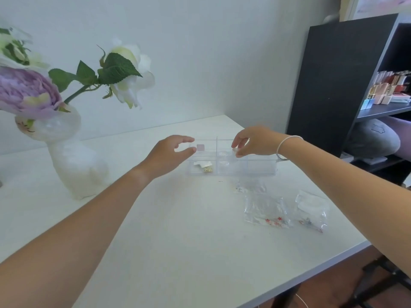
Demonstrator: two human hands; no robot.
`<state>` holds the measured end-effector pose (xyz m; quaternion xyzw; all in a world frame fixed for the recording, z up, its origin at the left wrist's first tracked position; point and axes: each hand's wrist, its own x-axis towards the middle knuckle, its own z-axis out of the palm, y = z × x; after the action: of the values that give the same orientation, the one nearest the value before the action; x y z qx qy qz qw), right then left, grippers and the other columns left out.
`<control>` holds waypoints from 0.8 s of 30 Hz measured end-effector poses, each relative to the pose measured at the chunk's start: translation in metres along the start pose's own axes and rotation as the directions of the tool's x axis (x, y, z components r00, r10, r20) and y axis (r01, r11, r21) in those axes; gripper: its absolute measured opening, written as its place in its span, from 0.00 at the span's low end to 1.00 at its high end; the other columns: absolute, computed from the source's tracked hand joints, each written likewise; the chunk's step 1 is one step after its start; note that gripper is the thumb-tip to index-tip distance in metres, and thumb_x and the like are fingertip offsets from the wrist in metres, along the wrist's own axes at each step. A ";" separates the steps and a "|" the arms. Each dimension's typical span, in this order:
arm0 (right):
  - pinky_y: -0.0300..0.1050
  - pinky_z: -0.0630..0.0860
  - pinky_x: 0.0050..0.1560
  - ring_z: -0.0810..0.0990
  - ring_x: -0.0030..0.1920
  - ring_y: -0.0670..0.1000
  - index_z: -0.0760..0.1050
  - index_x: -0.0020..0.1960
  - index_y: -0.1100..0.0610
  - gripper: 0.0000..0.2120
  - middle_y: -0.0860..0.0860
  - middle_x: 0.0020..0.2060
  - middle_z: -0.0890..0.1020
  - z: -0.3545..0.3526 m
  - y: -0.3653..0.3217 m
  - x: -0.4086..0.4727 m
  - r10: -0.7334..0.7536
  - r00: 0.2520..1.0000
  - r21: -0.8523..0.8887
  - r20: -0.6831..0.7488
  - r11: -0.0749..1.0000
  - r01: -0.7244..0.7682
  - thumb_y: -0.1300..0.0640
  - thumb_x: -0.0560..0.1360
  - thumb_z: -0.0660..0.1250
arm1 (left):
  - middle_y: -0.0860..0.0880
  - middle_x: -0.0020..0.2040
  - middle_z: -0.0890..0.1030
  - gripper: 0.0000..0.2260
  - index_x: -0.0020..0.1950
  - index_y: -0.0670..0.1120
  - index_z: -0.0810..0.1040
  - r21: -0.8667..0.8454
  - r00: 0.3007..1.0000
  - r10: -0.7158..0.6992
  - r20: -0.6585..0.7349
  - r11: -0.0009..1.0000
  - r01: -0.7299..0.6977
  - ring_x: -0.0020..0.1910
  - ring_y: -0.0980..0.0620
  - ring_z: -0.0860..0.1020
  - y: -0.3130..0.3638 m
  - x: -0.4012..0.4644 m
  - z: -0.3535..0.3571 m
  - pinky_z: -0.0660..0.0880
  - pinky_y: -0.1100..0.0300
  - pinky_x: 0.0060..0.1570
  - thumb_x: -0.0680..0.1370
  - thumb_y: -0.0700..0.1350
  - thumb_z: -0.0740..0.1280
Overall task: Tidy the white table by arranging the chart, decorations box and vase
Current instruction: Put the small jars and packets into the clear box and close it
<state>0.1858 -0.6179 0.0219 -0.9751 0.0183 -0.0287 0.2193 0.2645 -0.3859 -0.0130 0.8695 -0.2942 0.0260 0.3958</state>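
The clear decorations box (255, 167) lies on the white table (178, 230), far middle, its compartments holding small items and gold bits. My left hand (169, 154) is at its left end, with thumb and forefinger pinching the clear upper edge. My right hand (253, 143), with a white bracelet on the wrist, pinches the same clear upper part near the box's middle. The white vase (75, 165) stands upright at the left with purple and white flowers, apart from both hands. No chart shows on the table.
Three small clear bags of decorations (266, 210) lie loose in front of the box at the right. A black shelf unit (333, 85) with small bottles (391, 85) stands past the table's right edge. The wall runs behind the table.
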 end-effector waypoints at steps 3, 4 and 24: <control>0.40 0.68 0.43 0.74 0.46 0.49 0.78 0.52 0.54 0.11 0.47 0.47 0.78 0.000 -0.003 0.003 0.017 0.999 -0.058 0.045 0.998 -0.014 0.57 0.70 0.69 | 0.57 0.66 0.72 0.17 0.65 0.54 0.73 -0.045 1.000 -0.008 -0.015 0.999 0.007 0.58 0.57 0.69 -0.009 -0.009 0.007 0.63 0.66 0.53 0.76 0.52 0.65; 0.40 0.68 0.44 0.74 0.47 0.49 0.78 0.52 0.54 0.11 0.47 0.47 0.78 0.000 -0.004 0.004 0.025 0.998 -0.078 0.061 0.997 -0.020 0.57 0.70 0.69 | 0.57 0.67 0.71 0.18 0.66 0.54 0.72 -0.060 1.000 -0.014 -0.017 0.998 0.013 0.59 0.57 0.69 -0.011 -0.011 0.009 0.63 0.66 0.54 0.76 0.52 0.64; 0.46 0.74 0.55 0.74 0.39 0.48 0.81 0.46 0.49 0.08 0.48 0.44 0.81 -0.004 -0.011 0.014 0.112 0.961 -0.150 0.254 0.986 -0.076 0.53 0.66 0.72 | 0.71 0.50 0.72 0.15 0.64 0.56 0.74 -0.247 0.989 -0.050 -0.137 0.969 0.015 0.41 0.80 0.71 -0.024 -0.023 0.031 0.63 0.85 0.37 0.76 0.52 0.65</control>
<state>0.1998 -0.6101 0.0312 -0.9813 0.0376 0.1118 0.1523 0.2522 -0.3840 -0.0562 0.8145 -0.2522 0.0447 0.5205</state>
